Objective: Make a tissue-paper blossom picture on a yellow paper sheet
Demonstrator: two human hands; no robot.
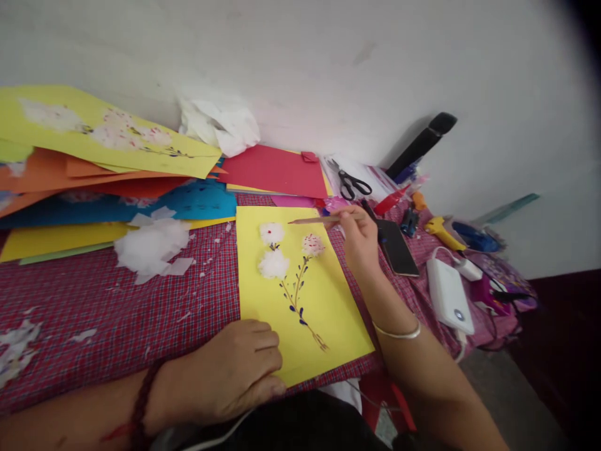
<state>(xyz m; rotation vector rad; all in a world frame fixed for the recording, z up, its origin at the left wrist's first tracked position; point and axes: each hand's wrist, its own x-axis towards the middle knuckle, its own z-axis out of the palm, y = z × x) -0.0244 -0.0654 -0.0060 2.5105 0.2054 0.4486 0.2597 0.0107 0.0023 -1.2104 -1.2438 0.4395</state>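
Note:
In my right hand (360,241) a slim brown pencil (312,220) is pinched, its pointed end facing left just above a sheet of yellow paper (338,313). Whether the tip touches the sheet cannot be told. On the paper are fluffy white flowers (274,264), with brown stems and dark blue leaves drawn below. The upper left flower has a red dot, and the right flower (313,245) is speckled with red. My left hand (230,369) rests on the sheet's lower left corner, fingers curled in and pressed together. What lies under its fingers is hidden.
Coloured paper sheets and another flower picture (141,138) lie at the left. White tissue pieces (153,244) are on the checked cloth (206,275). Black scissors (350,181), a dark phone (398,247), a yellow glue gun (444,233) and a white power bank (448,294) are at the right.

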